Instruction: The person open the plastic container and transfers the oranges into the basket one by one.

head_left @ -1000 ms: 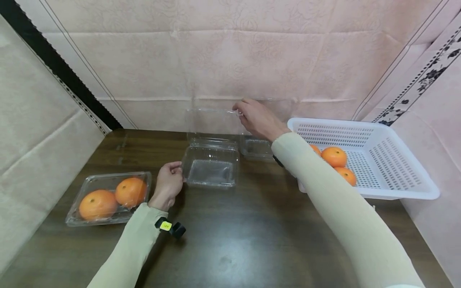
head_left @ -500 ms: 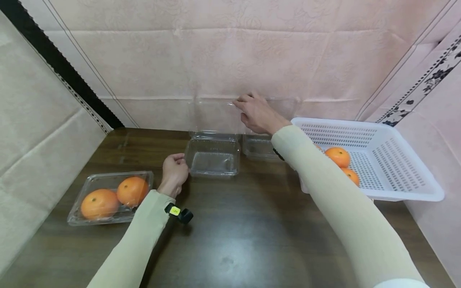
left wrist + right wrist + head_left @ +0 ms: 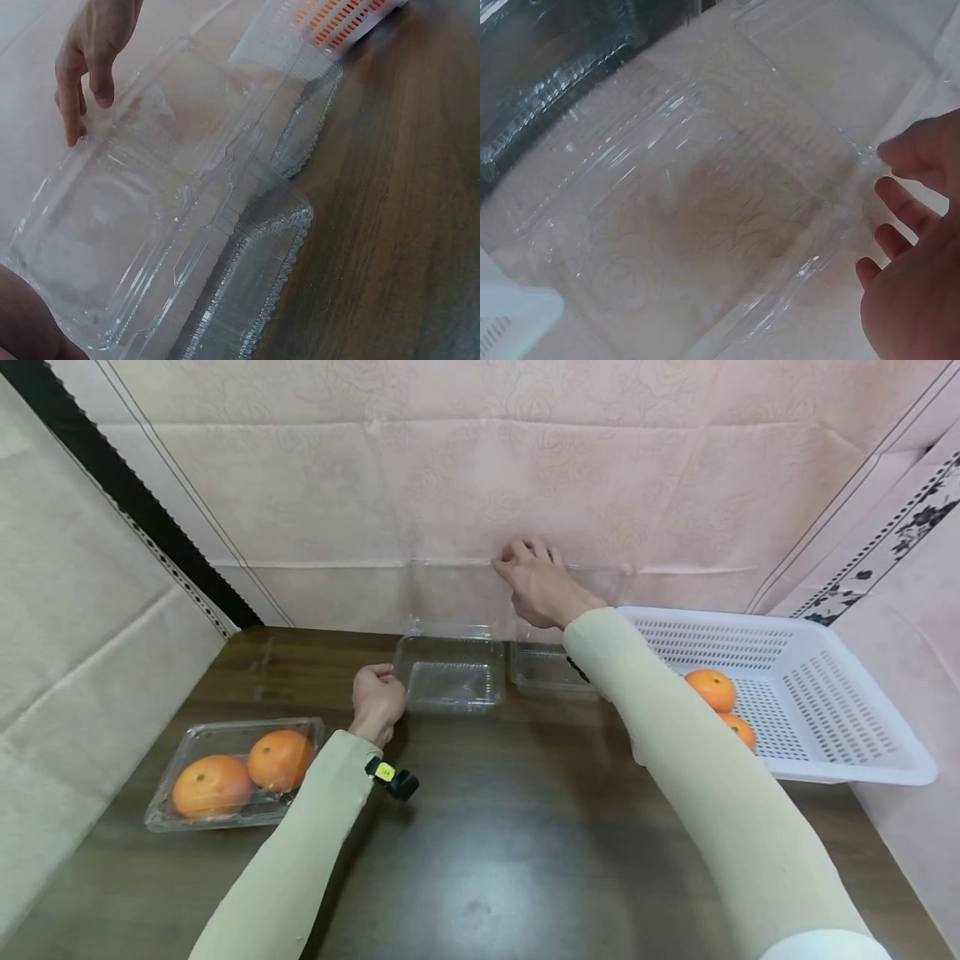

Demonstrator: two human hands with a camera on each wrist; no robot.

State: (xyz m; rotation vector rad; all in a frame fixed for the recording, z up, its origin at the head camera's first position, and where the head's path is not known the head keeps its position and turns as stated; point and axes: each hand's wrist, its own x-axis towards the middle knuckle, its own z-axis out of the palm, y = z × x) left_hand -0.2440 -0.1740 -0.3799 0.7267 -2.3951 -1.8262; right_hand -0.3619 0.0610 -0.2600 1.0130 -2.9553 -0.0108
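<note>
A clear plastic clamshell container [image 3: 452, 672] lies with its lid [image 3: 450, 593] raised against the back cloth. My left hand [image 3: 378, 702] holds the left rim of its base, fingers bent; in the left wrist view only part of this hand shows, at the lower left. My right hand [image 3: 543, 583] is at the lid's upper right corner. Its fingers [image 3: 71, 105] hang down beside that corner in the left wrist view, and one fingertip touches it in the right wrist view. Just to the right, a second clear clamshell [image 3: 551, 668] also has its lid up, partly hidden behind my right arm.
On the left of the brown wooden table [image 3: 480, 827] sits a closed clear container [image 3: 168, 806] with two oranges [image 3: 213, 787]. A white perforated basket [image 3: 847, 768] with oranges [image 3: 712, 690] stands on the right. Pale patterned cloth [image 3: 450, 468] rises behind the table.
The near-centre clamshell has slid back toward the cloth, with my left hand moving along at its rim. Its lid has come more upright, and my right hand has risen slightly with its corner.
</note>
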